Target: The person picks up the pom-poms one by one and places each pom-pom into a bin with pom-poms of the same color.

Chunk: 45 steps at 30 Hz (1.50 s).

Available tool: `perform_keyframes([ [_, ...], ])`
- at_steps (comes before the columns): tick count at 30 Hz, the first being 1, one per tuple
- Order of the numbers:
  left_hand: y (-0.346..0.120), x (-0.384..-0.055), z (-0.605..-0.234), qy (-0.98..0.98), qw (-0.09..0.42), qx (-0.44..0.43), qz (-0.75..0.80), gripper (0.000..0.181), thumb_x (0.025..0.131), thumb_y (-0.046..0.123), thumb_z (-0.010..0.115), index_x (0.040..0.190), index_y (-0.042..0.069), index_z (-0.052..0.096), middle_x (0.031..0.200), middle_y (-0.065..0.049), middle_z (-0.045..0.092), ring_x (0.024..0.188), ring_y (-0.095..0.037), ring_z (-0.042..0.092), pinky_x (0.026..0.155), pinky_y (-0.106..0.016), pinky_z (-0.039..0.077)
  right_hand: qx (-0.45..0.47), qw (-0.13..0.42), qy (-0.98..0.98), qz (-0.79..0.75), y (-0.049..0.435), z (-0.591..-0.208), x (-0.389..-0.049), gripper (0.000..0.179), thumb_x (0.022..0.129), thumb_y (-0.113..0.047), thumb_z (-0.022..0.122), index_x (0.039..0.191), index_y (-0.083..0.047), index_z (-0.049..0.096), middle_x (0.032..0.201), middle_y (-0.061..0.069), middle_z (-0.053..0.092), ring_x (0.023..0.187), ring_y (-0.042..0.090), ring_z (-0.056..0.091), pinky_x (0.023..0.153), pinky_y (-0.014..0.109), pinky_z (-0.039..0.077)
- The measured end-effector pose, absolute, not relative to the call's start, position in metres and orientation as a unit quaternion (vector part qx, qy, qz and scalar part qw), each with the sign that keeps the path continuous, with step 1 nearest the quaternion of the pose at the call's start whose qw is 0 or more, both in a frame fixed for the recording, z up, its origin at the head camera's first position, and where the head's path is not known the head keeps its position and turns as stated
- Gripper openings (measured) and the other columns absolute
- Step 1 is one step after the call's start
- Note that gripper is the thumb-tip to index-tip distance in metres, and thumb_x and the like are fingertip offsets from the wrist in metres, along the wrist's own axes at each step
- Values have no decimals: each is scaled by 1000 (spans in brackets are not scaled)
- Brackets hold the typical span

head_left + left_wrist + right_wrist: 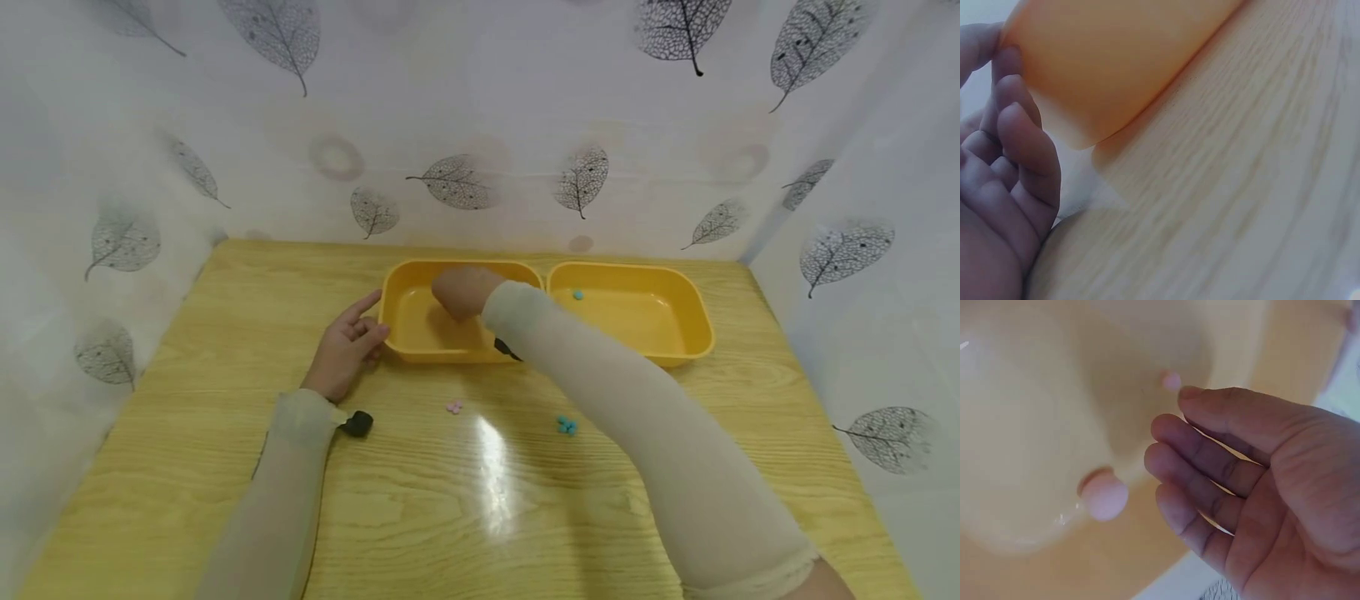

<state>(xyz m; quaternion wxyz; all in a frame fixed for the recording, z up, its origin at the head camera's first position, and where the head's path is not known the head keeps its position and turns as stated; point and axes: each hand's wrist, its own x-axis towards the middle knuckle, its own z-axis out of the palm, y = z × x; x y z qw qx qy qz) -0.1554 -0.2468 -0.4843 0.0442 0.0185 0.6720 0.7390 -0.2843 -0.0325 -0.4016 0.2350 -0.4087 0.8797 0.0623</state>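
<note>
Pale pink shows nearest the right hand (1254, 481) on my wrist feed: a small bead (1172, 381) by the thumb tip and a larger-looking one (1105, 497) off the fingertips. The fingers are loosely bent with a gap to the thumb, and I see nothing pinched between them. Whether the small bead brushes the thumb I cannot tell. The hand dips inside the left tray (442, 356), knuckles up, low enough, I'd judge, that a bead would not bounce far.

My left hand (341, 354) grips nothing tightly: the index finger reaches along the tray's near end and the thumb meets the rim, the other fingers loosely curled. I read that light touch as a steadying one, keeping the tray from sliding.

Just beside it sits the right tray (645, 317), end to end with the first, with one blue bead (578, 295) inside near the back wall. The pairing looks to me like one colour per tray.

In front, on the wooden table (390, 500), lie a pink cluster (454, 407) and a blue cluster (567, 426), each roughly before the tray with its colour, within easy reach. Behind everything hangs a leaf-printed curtain (510, 92).
</note>
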Motion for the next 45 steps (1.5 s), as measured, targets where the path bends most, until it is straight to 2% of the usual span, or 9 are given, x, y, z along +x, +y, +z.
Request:
perform_keyframes([
  [3, -244, -156, -486, 672, 41, 20, 739, 65, 102, 14, 67, 160, 11, 38, 82, 4, 62, 64, -9, 52, 53, -21, 47, -399, 242, 884, 34, -19, -384, -278, 18, 96, -14, 70, 83, -14, 58, 82, 0, 57, 74, 16, 49, 72, 32, 47],
  [5, -243, -155, -486, 675, 41, 19, 736, 66, 102, 14, 68, 160, 10, 37, 82, 4, 62, 65, -9, 52, 53, -21, 47, -391, 239, 889, 8, -7, -371, -270, 12, 98, -22, 71, 94, -13, 64, 94, 1, 65, 84, 17, 58, 82, 35, 52],
  [8, -243, -154, -485, 685, 39, 19, 727, 67, 102, 16, 68, 160, 11, 36, 83, 4, 62, 65, -9, 53, 54, -22, 48, -381, 224, 896, -40, 14, -355, -256, 18, 102, -26, 67, 111, -11, 67, 112, 4, 69, 102, 21, 63, 94, 38, 52],
  [10, -244, -154, -484, 691, 36, 18, 721, 66, 102, 18, 68, 160, 11, 37, 84, 4, 62, 66, -9, 53, 54, -22, 48, -375, 203, 902, -75, 28, -348, -245, 18, 103, -25, 64, 115, -11, 67, 114, 4, 69, 104, 22, 64, 94, 39, 52],
  [18, -247, -154, -484, 707, 35, 16, 706, 65, 102, 20, 68, 160, 14, 39, 85, 2, 62, 67, -10, 54, 55, -22, 50, -355, 81, 918, -159, 71, -351, -189, 12, 102, -24, 68, 108, -14, 70, 105, -1, 71, 96, 18, 66, 88, 38, 55],
  [23, -247, -152, -483, 706, 35, 12, 707, 64, 103, 17, 67, 160, 13, 38, 84, 2, 62, 67, -10, 55, 55, -22, 49, -361, 51, 911, -191, 82, -366, -158, 10, 100, -19, 71, 107, -13, 72, 102, -2, 72, 94, 16, 67, 86, 35, 56],
  [30, -246, -152, -483, 702, 40, 16, 711, 65, 102, 16, 67, 161, 16, 37, 86, 3, 63, 68, -11, 56, 56, -23, 50, -385, 54, 902, -188, 74, -386, -132, 7, 99, -20, 71, 105, -17, 73, 100, -6, 71, 91, 11, 66, 80, 31, 56],
  [38, -246, -153, -482, 706, 40, 22, 707, 66, 102, 19, 67, 161, 15, 37, 86, 3, 63, 69, -11, 56, 56, -22, 50, -413, 93, 888, -180, 58, -405, -125, 10, 99, -27, 73, 100, -17, 71, 95, -7, 69, 81, 9, 60, 73, 28, 51],
  [45, -244, -152, -481, 709, 37, 22, 704, 65, 102, 20, 68, 161, 16, 38, 87, 3, 63, 69, -11, 57, 58, -22, 51, -422, 103, 883, -177, 54, -411, -120, 15, 102, -32, 68, 96, -19, 70, 88, -10, 62, 75, 6, 52, 67, 24, 46],
])
